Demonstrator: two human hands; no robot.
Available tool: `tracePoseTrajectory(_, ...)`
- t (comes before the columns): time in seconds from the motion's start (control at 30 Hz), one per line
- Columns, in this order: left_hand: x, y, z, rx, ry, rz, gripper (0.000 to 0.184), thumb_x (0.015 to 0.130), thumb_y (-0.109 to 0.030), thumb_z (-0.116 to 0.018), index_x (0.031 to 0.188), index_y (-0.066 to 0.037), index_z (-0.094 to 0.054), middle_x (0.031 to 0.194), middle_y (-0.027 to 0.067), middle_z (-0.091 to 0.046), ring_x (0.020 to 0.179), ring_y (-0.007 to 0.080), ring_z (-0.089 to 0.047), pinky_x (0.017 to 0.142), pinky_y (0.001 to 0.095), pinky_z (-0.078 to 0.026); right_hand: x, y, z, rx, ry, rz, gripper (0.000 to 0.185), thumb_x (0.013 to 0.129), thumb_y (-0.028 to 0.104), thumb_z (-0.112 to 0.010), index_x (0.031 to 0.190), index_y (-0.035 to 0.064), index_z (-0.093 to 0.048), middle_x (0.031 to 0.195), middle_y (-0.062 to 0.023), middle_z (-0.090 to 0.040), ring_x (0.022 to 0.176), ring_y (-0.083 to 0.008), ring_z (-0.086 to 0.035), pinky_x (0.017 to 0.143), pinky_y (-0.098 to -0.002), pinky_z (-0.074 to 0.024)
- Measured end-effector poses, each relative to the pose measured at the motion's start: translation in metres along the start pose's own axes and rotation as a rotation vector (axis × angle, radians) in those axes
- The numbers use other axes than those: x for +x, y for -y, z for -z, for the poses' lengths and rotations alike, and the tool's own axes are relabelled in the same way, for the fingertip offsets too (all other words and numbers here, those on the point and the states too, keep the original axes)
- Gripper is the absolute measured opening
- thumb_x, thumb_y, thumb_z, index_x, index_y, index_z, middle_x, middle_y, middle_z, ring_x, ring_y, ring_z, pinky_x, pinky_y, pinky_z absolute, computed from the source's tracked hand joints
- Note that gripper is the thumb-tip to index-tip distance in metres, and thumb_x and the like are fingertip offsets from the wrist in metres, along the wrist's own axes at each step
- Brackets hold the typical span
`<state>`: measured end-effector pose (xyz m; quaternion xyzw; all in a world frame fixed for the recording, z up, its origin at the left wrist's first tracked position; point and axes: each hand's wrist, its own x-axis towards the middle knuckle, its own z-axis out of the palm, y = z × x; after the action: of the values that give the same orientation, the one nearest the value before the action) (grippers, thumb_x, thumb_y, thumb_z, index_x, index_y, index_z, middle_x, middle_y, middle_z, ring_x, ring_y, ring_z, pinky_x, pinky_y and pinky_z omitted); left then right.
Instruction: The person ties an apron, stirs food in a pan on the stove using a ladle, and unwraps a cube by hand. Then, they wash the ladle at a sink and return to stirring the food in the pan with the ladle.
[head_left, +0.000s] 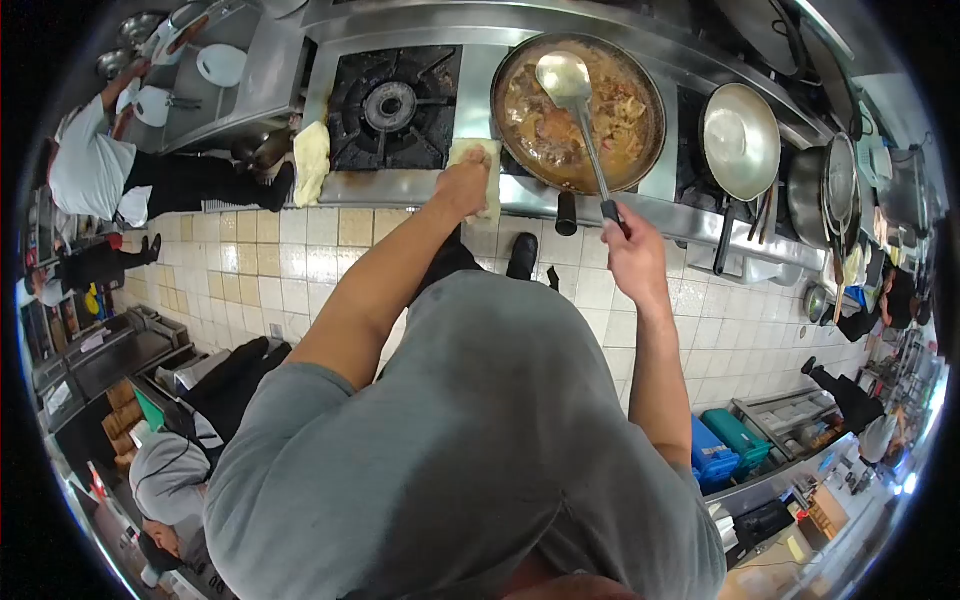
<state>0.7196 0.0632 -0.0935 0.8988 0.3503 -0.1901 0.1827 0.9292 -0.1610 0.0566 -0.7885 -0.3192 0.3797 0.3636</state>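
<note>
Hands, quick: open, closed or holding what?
Left hand: pressed on the cloth; whether its grip is closed on it, can't tell.
Right hand: closed, holding the ladle by its handle.

Browned stew in round pan

Pale tiled floor, steel counters, dark wall-side shelving
</note>
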Motion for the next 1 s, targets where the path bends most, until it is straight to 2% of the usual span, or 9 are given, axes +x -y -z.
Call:
tracePoseTrajectory(0.1,-0.001,0.002,0.001,-0.045,0.012,0.005,0.092,0.073,-0.018,-0.090,0.152,-0.002,-0.046,0.169,0.0173,-0.035,0.154,0.0292,-0.039,0.117,0.0397,-0.048,0.014,0.012,-0.013,-0.131,-0.016,0.098,0.030,0.099,0.014,-0.061,0.124,0.0003,-0.068,0.085,-0.0237,-0.070,0.075,-0.0321,-0.070,0.074,-0.0412,-0.0538)
tracePoseTrajectory(0.2,-0.002,0.003,0.003,-0.059,0.042,0.008,0.091,0.076,-0.018,-0.089,0.153,-0.002,-0.044,0.170,0.0153,-0.032,0.155,0.0295,-0.037,0.117,0.0413,-0.047,0.018,0.021,-0.020,-0.161,0.003,0.121,0.030,0.098,0.014,-0.061,0.124,0.0006,-0.069,0.094,-0.0285,-0.071,0.083,-0.0423,-0.071,0.079,-0.0431,-0.0547)
tracePoseTrajectory(0.3,-0.001,0.003,0.009,-0.043,0.089,0.007,0.091,0.080,-0.023,-0.088,0.154,-0.002,-0.041,0.170,0.0157,-0.031,0.154,0.0302,-0.038,0.118,0.0426,-0.046,0.019,0.026,-0.026,-0.178,0.010,0.080,0.030,0.098,0.015,-0.062,0.123,0.0011,-0.069,0.096,-0.0275,-0.072,0.089,-0.0442,-0.071,0.080,-0.0433,-0.0550)
tracePoseTrajectory(0.37,0.004,0.008,-0.003,-0.012,0.026,-0.021,0.091,0.079,-0.024,-0.089,0.154,-0.001,-0.042,0.167,0.0159,-0.035,0.153,0.0309,-0.040,0.116,0.0426,-0.048,0.019,0.024,-0.030,-0.177,0.005,0.084,0.030,0.097,0.015,-0.063,0.123,0.0011,-0.069,0.096,-0.0276,-0.072,0.090,-0.0440,-0.072,0.081,-0.0432,-0.0553)
tracePoseTrajectory(0.57,0.002,0.002,0.014,-0.075,0.100,0.014,0.083,0.076,-0.024,-0.091,0.143,0.001,-0.048,0.152,0.0188,-0.049,0.142,0.0340,-0.053,0.111,0.0434,-0.052,0.016,0.018,-0.030,-0.200,0.002,0.077,0.030,0.097,0.016,-0.063,0.123,0.0011,-0.070,0.096,-0.0274,-0.073,0.091,-0.0430,-0.073,0.081,-0.0426,-0.0558)
tracePoseTrajectory(0.67,0.001,0.004,0.009,-0.070,0.024,-0.003,0.080,0.075,-0.023,-0.091,0.138,0.003,-0.050,0.149,0.0201,-0.051,0.137,0.0349,-0.057,0.108,0.0441,-0.054,0.014,0.014,-0.028,-0.195,0.015,0.070,0.030,0.097,0.015,-0.064,0.123,0.0012,-0.070,0.093,-0.0263,-0.073,0.086,-0.0403,-0.073,0.079,-0.0415,-0.0556)
tracePoseTrajectory(0.77,0.007,0.009,-0.002,-0.027,0.018,-0.022,0.082,0.076,-0.016,-0.083,0.149,-0.002,-0.049,0.169,0.0153,-0.035,0.149,0.0291,-0.046,0.117,0.0398,-0.048,0.012,0.007,-0.028,-0.131,0.033,0.030,0.030,0.097,0.015,-0.064,0.123,0.0015,-0.070,0.089,-0.0247,-0.072,0.079,-0.0361,-0.071,0.076,-0.0397,-0.0549)
tracePoseTrajectory(0.87,0.007,0.005,0.007,-0.081,0.123,0.036,0.085,0.076,-0.017,-0.085,0.151,-0.002,-0.047,0.169,0.0144,-0.034,0.152,0.0276,-0.042,0.119,0.0388,-0.046,0.011,0.003,-0.028,-0.056,0.064,-0.017,0.030,0.097,0.014,-0.064,0.124,0.0019,-0.070,0.086,-0.0234,-0.071,0.074,-0.0331,-0.068,0.074,-0.0384,-0.0542)
tracePoseTrajectory(1.0,0.003,0.001,0.013,-0.055,0.122,0.033,0.087,0.074,-0.020,-0.088,0.150,-0.001,-0.047,0.168,0.0144,-0.036,0.151,0.0273,-0.044,0.117,0.0385,-0.047,0.008,0.004,-0.027,-0.074,0.067,-0.051,0.031,0.097,0.014,-0.064,0.125,0.0025,-0.069,0.088,-0.0229,-0.072,0.075,-0.0315,-0.069,0.075,-0.0383,-0.0543)
